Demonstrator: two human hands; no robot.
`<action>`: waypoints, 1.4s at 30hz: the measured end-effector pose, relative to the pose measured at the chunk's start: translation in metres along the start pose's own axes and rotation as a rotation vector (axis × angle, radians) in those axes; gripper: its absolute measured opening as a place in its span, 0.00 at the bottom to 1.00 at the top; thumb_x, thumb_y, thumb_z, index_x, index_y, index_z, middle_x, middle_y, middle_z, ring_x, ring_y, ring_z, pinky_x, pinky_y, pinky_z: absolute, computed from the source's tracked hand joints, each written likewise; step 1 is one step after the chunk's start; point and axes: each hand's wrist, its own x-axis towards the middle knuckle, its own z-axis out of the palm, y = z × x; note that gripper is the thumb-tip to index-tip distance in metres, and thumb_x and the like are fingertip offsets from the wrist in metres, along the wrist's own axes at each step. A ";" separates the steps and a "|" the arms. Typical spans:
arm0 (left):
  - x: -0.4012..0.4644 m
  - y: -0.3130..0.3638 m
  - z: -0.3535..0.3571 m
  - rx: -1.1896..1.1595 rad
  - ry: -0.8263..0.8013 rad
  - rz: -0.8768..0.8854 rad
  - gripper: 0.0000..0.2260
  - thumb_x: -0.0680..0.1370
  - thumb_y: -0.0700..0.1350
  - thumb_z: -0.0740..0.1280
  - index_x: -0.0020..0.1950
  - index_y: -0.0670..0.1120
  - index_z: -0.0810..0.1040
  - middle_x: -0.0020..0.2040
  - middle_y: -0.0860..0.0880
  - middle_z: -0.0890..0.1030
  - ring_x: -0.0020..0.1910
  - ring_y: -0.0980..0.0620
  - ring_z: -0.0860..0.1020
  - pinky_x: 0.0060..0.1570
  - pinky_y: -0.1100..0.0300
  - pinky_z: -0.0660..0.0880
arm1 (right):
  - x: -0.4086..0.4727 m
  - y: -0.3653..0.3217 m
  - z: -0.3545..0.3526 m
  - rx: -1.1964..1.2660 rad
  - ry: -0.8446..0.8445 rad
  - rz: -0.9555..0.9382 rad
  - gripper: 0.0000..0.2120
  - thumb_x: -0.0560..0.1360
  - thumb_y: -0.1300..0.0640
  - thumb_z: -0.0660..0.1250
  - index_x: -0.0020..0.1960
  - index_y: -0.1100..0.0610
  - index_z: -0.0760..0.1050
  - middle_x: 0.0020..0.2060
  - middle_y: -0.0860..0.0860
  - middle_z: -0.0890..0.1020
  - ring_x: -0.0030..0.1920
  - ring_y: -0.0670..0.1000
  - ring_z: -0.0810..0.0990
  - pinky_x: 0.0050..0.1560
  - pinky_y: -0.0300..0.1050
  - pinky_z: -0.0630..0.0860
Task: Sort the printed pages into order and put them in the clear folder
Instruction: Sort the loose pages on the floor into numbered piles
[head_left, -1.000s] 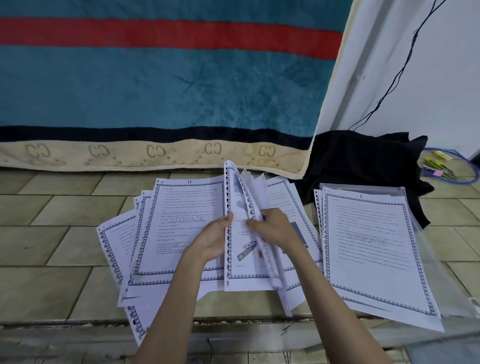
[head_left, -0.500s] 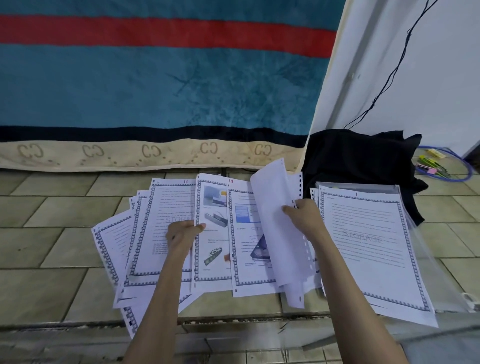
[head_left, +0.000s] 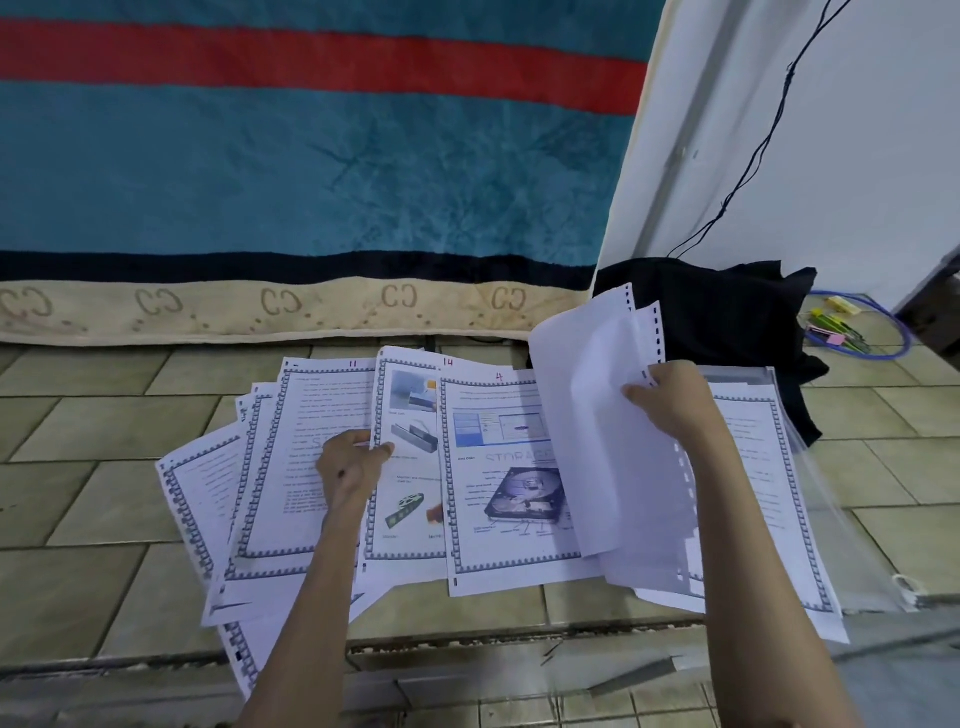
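white paper has gone from one gathered bundle to a spread: a second ago both my hands pinched a sheaf upright, and now the printed pages (head_left: 498, 483) lie fanned on the tiled floor (head_left: 104, 571) with red numbers showing at the top corners (11, 14 and 4, so clearly not in order yet). that means i am still hunting for the next page, not filing. my right hand (head_left: 670, 400) has its grip pinched on a few lifted sheets (head_left: 587, 415), blank backs toward me, peeled up to the right of page 4. my left hand (head_left: 348, 465) lies flat, fingers loose, pressing the page 11 sheet and touching the edge of page 14. right of page 4 waits the clear folder (head_left: 810, 467), a bordered page on it.
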 end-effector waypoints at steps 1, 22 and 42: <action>-0.001 0.001 0.000 0.004 -0.011 0.004 0.20 0.73 0.42 0.71 0.63 0.39 0.75 0.61 0.40 0.78 0.59 0.42 0.77 0.53 0.59 0.71 | 0.000 0.001 -0.001 -0.001 0.004 0.001 0.25 0.73 0.66 0.65 0.29 0.55 0.51 0.27 0.51 0.56 0.28 0.50 0.54 0.30 0.43 0.50; -0.062 0.088 -0.029 0.105 0.150 0.231 0.13 0.80 0.41 0.61 0.61 0.38 0.77 0.58 0.38 0.79 0.47 0.43 0.79 0.42 0.59 0.74 | -0.021 -0.017 0.104 0.023 -0.263 -0.121 0.08 0.78 0.65 0.60 0.47 0.63 0.77 0.42 0.60 0.80 0.41 0.57 0.77 0.38 0.40 0.64; -0.038 0.073 0.021 0.020 -0.134 0.371 0.14 0.77 0.49 0.66 0.56 0.41 0.80 0.55 0.41 0.81 0.55 0.42 0.79 0.56 0.53 0.74 | -0.019 0.133 -0.036 -0.127 0.270 0.731 0.30 0.71 0.53 0.71 0.69 0.61 0.65 0.66 0.63 0.69 0.67 0.63 0.67 0.63 0.56 0.68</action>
